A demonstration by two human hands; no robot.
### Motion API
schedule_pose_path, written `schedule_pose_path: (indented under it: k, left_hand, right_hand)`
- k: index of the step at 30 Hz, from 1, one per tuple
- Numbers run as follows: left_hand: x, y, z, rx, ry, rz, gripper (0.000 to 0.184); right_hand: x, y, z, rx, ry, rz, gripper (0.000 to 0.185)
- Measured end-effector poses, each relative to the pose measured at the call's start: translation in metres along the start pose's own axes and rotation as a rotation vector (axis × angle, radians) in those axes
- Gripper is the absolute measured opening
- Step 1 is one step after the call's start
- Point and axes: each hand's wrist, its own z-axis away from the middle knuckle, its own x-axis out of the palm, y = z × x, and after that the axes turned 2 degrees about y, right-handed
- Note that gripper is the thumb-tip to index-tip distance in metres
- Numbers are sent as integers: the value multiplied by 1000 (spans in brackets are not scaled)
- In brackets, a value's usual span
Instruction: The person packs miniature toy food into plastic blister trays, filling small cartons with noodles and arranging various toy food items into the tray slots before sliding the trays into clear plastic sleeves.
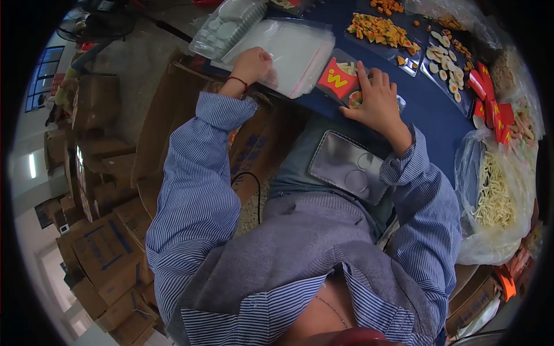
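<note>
Head view: my right hand (375,99), fingers spread, lies across a clear plastic tray (402,104) holding a red carton with a yellow emblem (337,81), near the edge of the blue desk (428,115); my left hand (252,66) curls at flat, clear plastic bags (300,55), its grip too hidden to tell.

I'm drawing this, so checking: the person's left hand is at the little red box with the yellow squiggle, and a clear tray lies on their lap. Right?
Not quite: the head view shows the right hand at the little red box; the left hand is by the clear bags. A clear tray does lie on their lap.
</note>
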Motion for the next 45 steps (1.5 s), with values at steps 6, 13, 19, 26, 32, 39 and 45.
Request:
schedule_pose_path:
  k: [6,13,19,26,32,39,45]
  left_hand:
    - [-4,40,10,135,-70,-157,27]
    - [12,57,11,154,-60,92,34]
    - [-1,13,-4,230,-265,248,37]
    - [-36,45,54,360,-6,-66,18]
    - [-34,68,69,340,127,-189,16]
    - [-9,96,64,283,86,-462,22]
    - [24,104,27,316,266,-491,29]
  right_hand:
    - [1,7,1,-138,17,-76,110]
    - [-5,-6,-21,-425,18,-197,109]
    - [5,-8,-77,-425,-80,-155,105]
    - [14,-25,-85,-238,-60,-51,106]
    - [20,-35,-81,-234,61,11,106]
    - [29,-61,-83,-216,196,43,107]
    - [44,-58,-85,-241,307,9,107]
